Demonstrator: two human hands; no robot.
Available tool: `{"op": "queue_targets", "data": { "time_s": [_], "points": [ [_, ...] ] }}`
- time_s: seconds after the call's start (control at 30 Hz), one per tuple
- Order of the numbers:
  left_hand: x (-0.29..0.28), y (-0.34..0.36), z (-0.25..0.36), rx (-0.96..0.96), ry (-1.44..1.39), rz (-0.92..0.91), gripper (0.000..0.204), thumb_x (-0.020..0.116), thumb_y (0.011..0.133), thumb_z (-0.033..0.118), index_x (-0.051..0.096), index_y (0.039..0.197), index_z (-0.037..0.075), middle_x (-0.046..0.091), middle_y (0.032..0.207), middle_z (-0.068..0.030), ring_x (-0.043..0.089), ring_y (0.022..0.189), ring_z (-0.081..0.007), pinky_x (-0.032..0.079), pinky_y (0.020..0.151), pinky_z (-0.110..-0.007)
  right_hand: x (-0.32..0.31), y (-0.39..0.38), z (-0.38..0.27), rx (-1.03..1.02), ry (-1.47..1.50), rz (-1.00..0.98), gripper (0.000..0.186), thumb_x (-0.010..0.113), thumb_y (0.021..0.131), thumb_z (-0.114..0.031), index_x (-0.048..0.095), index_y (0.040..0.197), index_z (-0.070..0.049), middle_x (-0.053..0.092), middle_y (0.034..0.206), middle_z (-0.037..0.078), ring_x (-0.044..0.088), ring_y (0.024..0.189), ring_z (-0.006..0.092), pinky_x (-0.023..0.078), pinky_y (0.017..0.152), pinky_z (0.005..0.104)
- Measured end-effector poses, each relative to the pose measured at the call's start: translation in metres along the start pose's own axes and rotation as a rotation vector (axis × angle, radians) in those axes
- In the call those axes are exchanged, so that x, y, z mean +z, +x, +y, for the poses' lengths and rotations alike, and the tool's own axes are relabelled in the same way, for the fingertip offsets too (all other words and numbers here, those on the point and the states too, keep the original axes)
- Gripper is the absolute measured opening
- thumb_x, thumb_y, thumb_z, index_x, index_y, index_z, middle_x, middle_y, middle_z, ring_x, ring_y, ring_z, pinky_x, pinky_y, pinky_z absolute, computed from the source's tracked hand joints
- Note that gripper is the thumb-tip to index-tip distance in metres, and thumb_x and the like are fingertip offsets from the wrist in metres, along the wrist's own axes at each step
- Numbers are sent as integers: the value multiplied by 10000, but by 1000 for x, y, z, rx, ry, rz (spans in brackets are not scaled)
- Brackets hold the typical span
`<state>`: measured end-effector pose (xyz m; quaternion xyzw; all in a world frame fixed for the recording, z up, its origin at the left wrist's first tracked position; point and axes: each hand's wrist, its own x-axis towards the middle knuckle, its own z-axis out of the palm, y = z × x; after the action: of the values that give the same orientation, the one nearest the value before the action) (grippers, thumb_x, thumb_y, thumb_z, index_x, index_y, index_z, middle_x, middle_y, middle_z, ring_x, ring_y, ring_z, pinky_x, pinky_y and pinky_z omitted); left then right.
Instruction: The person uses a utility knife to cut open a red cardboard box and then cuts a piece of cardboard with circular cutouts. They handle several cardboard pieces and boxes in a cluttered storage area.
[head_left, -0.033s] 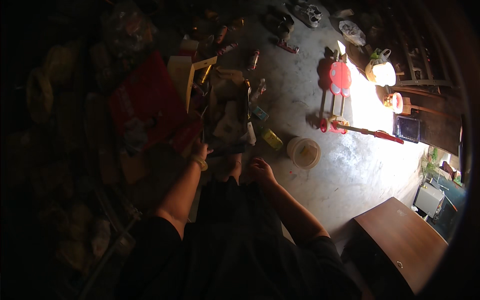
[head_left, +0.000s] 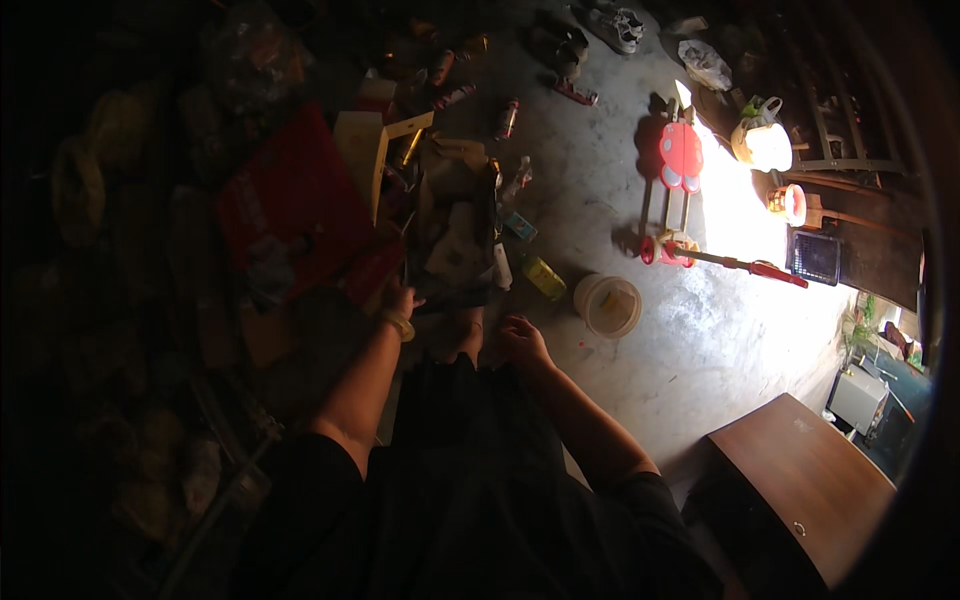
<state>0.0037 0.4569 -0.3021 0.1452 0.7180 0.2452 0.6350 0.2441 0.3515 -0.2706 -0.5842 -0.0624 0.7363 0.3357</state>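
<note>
My left hand [head_left: 402, 298], with a yellowish band on the wrist, is closed at the near left corner of a dark open box [head_left: 455, 298]. A thin strip shows just above its fingers, too dim to name. My right hand [head_left: 522, 341] rests by my right knee, fingers loosely bent and seemingly holding nothing. Pale cardboard pieces [head_left: 458, 245] lie in the box. Beside its right wall are a white tube-like item [head_left: 502, 267], a small teal packet [head_left: 520, 227] and a yellow-green pack [head_left: 543, 279]. Part of a bare foot [head_left: 466, 335] shows between my hands.
A white bucket [head_left: 608, 306] stands to the right. Left of the box are an opened yellow carton [head_left: 362, 165] and a large red bag-like sheet [head_left: 290, 210]. Several cans [head_left: 507, 118] lie beyond. A red scooter [head_left: 681, 158] and a brown wooden cabinet [head_left: 800, 470] are farther right.
</note>
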Motion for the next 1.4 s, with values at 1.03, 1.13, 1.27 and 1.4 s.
{"op": "queue_targets", "data": {
  "time_s": [1.03, 1.13, 1.27, 1.4],
  "points": [
    [29, 45, -30, 110, 5, -20, 360, 464, 704, -41, 481, 1063, -17, 525, 983, -156, 556, 864, -283, 528, 696, -378, -31, 142, -10, -140, -536, 229, 317, 558, 861, -227, 536, 1095, -14, 586, 816, 54, 571, 663, 106, 464, 532, 243],
    [32, 38, -32, 90, 30, -3, 429, 468, 696, -27, 485, 1124, -13, 532, 1015, -152, 554, 904, -275, 513, 716, -364, -49, 168, -5, -94, -651, 187, 632, 555, 810, -451, 435, 1246, -10, 580, 1083, 205, 571, 1000, 307, 446, 836, 356],
    [28, 32, -36, 89, 170, -39, 549, 460, 715, 4, 411, 1262, 31, 509, 1105, -139, 541, 937, -247, 492, 741, -347, -51, 185, 9, -205, -668, 289, 410, 605, 834, -272, 517, 1126, 2, 617, 901, 85, 579, 792, 129, 456, 696, 253],
    [33, 19, -28, 87, 295, -31, 526, 467, 698, 30, 454, 1223, 5, 560, 1044, -134, 559, 910, -230, 462, 751, -329, -66, 198, 24, -415, -1091, 196, 345, 555, 839, -225, 517, 1106, -9, 612, 859, 121, 598, 774, 222, 477, 698, 311]
  ]
}}
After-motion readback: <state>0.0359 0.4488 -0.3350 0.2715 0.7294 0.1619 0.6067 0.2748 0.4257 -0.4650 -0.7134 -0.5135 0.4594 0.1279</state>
